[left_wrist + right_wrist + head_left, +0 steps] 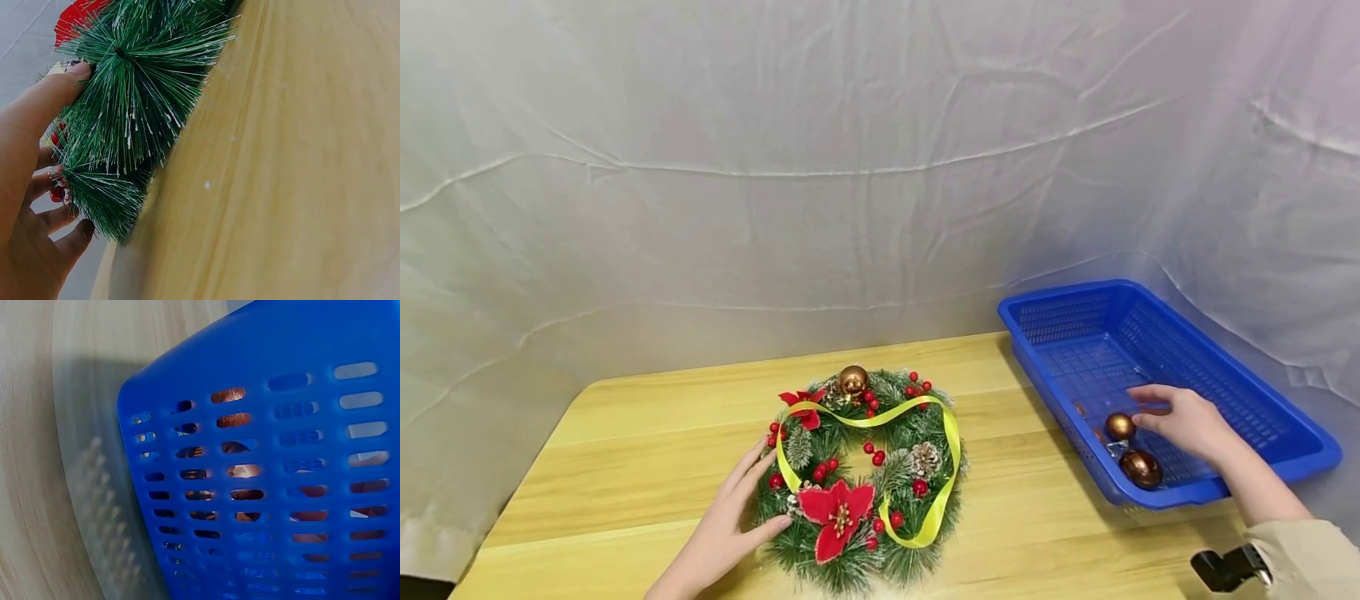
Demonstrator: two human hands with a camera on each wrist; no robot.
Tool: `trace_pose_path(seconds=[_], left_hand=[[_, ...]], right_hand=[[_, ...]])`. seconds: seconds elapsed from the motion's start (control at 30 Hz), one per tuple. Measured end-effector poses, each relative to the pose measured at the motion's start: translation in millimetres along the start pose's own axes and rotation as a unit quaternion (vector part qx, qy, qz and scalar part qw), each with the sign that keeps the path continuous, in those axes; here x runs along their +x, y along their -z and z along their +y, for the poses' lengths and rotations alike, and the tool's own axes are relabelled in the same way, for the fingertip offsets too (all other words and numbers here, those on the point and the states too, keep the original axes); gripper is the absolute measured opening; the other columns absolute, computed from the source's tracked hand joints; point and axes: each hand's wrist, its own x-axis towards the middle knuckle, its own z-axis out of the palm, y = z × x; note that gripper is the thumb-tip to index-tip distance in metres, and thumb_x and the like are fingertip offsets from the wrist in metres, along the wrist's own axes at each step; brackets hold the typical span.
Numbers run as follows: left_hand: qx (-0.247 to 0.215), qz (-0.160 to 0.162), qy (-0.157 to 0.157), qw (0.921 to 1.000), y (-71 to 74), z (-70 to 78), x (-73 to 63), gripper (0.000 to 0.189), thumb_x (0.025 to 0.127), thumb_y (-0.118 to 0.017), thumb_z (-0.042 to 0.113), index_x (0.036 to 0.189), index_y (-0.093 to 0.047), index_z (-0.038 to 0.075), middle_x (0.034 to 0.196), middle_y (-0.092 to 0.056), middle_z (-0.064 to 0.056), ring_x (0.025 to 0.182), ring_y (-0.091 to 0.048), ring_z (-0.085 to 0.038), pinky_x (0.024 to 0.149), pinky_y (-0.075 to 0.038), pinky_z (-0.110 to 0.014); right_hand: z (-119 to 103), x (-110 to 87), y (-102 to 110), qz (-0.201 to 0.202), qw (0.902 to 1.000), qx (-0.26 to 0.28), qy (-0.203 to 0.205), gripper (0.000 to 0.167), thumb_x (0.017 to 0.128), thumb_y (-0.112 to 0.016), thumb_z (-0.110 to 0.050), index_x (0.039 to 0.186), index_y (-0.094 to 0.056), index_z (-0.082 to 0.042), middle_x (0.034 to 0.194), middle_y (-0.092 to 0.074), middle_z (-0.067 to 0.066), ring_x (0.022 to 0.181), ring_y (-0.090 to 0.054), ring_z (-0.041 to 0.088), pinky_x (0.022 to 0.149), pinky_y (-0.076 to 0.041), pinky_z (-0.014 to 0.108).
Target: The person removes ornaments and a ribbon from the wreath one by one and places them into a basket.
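Observation:
A green Christmas wreath (895,475) lies flat on the table, trimmed with red berries, pine cones and red poinsettias (837,518). A yellow ribbon (953,442) loops loosely over it, and a copper bauble (853,380) sits at its far side. My left hand (726,517) rests on the wreath's left edge, fingers spread; the left wrist view shows its thumb (75,74) against the needles. Inside the blue basket (1225,367), my right hand (1187,421) reaches with fingers extended beside a small gold bauble (1120,427). Basket walls mostly hide that hand in the right wrist view.
A larger brown bauble (1141,469) lies in the basket's near corner, with small clear and orange items partly hidden by the wall. The basket stands at the right of the wooden table (647,450). Grey cloth (820,233) hangs behind.

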Motion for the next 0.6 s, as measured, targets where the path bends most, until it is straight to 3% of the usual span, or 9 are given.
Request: trace_pose_path(seconds=[0.1, 0.3, 0.6], left_hand=[[0.002, 0.000, -0.003, 1.0000, -0.3, 0.0, 0.2, 0.083, 0.081, -0.075, 0.037, 0.150, -0.031, 0.022, 0.158, -0.018, -0.008, 0.137, -0.023, -0.037, 0.094, -0.028, -0.074], [0.004, 0.001, -0.006, 1.0000, -0.7, 0.8, -0.1, 0.083, 0.081, -0.075, 0.037, 0.150, -0.031, 0.022, 0.158, -0.018, -0.008, 0.138, -0.024, -0.037, 0.095, -0.028, -0.073], [-0.001, -0.001, 0.002, 1.0000, -0.1, 0.0, -0.3, 0.083, 0.082, -0.074, 0.038, 0.151, -0.030, 0.025, 0.158, -0.018, -0.006, 0.138, -0.023, -0.035, 0.095, -0.028, -0.073]], right_hand=[[-2.0, -1.7, 1.8, -0.003, 1.0000, -0.004, -0.001, 0.045, 0.087, -0.069, -0.013, 0.123, -0.056, 0.010, 0.112, -0.061, 0.033, 0.102, -0.054, 0.053, 0.078, -0.044, 0.064], [-13.9, -4.8, 6.0, 0.030, 0.9992, -0.017, 0.021, 0.044, 0.087, -0.069, -0.016, 0.122, -0.058, 0.007, 0.111, -0.062, 0.032, 0.102, -0.056, 0.052, 0.078, -0.044, 0.064], [-70.0, -6.5, 12.0, 0.086, 0.9952, -0.012, 0.044, 0.043, 0.091, -0.065, -0.017, 0.129, -0.055, 0.002, 0.124, -0.055, 0.030, 0.103, -0.056, 0.048, 0.076, -0.046, 0.062]])
